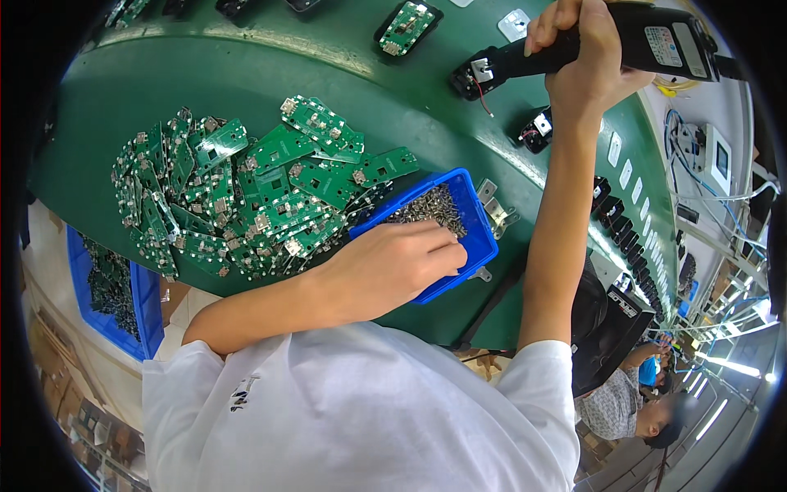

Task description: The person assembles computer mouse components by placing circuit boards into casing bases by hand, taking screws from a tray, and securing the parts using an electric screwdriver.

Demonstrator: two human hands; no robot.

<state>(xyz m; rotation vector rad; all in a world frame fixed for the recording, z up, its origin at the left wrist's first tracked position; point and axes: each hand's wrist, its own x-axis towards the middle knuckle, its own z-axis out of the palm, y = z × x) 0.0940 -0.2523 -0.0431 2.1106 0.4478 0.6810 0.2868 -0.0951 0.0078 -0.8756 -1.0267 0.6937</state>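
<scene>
On the green tabletop (238, 78), a parts bin (480, 223); far right, tube lights (732, 366).

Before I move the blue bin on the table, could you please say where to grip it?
Likely the bin's right rim, from the right: that raised wall is uncovered, though brackets lie beside it, while boards and the left hand crowd its left side.

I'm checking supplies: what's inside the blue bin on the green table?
Small metal screws lie heaped in the blue bin. The left hand covers part of it, hiding its fingertips and whatever lies beneath; the heap's lower layers can't be seen.
</scene>
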